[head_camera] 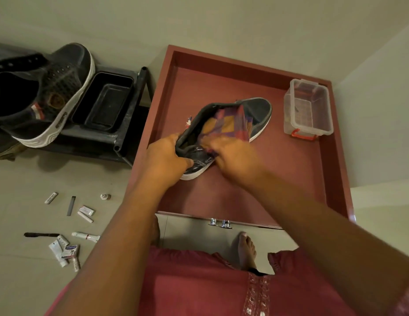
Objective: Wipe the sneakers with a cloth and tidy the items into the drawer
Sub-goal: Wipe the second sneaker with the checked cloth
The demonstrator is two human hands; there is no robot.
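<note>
Left hand's (166,156) grip on dark, white-soled sneaker (256,112), patterned cloth (224,124) inside.

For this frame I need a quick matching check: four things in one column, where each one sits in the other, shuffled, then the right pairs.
Things:
1. clear plastic box
2. second sneaker
3. small tubes and packets
4. patterned cloth

Places:
A. scattered on the floor, left of the drawer
B. on the dark rack, beside a black tray
C. in the drawer's far right corner
D. against the sneaker that both hands, left hand and right hand, hold in the drawer

Pairs: 1-C, 2-B, 3-A, 4-D
</note>
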